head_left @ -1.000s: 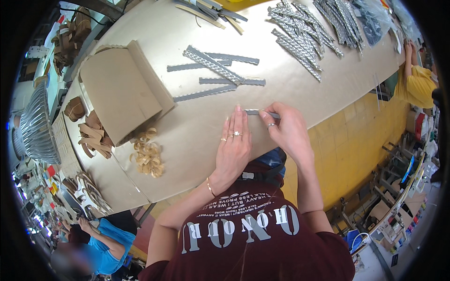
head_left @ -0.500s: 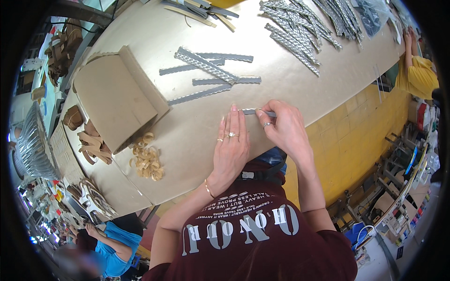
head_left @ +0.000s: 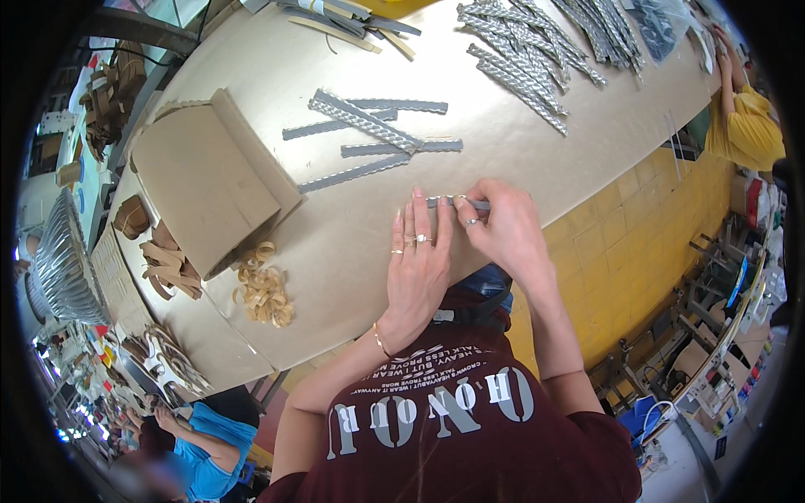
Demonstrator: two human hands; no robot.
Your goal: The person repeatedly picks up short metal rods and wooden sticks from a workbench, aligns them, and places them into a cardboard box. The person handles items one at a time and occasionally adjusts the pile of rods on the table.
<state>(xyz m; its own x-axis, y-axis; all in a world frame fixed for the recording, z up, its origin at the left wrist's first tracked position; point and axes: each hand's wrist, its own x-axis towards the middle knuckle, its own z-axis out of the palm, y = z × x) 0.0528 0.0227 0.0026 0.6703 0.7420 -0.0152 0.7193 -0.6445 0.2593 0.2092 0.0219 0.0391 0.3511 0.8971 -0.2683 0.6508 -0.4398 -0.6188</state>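
A narrow grey strip with a pale braided edge (head_left: 434,202) lies on the table close to my body. My left hand (head_left: 422,260) rests flat over its left part, fingers stretched and a little apart, covering some of it. With thumb and fingers, my right hand (head_left: 507,226) pinches the strip's right part. Beyond my hands, several similar grey strips (head_left: 359,174) lie crossed on one another. On top of them is a silvery braided strip (head_left: 365,119) set at a slant.
An open cardboard box (head_left: 201,180) lies at the left, beside curled tan strips (head_left: 264,289) and brown pieces (head_left: 172,260). Silver braids (head_left: 524,63) and grey-and-tan strips (head_left: 348,21) are piled at the far side. People in yellow (head_left: 746,134) and blue (head_left: 218,440) are nearby.
My left index finger has spread away from the other fingers, toward my right hand. The right hand keeps its pinch on the strip, its fingertips now nearer the left hand.
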